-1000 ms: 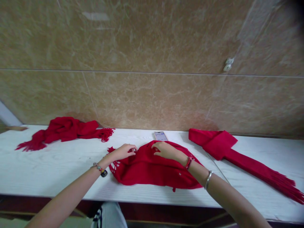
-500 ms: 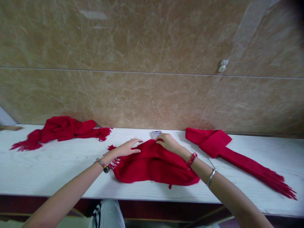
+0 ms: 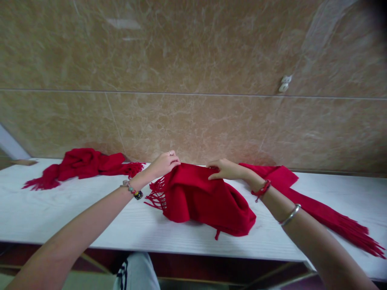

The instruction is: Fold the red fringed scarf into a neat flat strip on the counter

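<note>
Left hand (image 3: 165, 163): thumb and fingers pinched on the upper edge of the middle red scarf (image 3: 199, 197).
Right hand (image 3: 226, 168): touching that edge farther right, thumb parted from fingers; whether it grips cannot be told.
Middle red scarf: upper edge raised, lower folds on the white table (image 3: 90, 213), fringe leftward.
Left red scarf (image 3: 84, 165): bunched by the marbled wall (image 3: 193, 129).
Right red scarf (image 3: 326, 213): folded over, fringe rightward.
</note>
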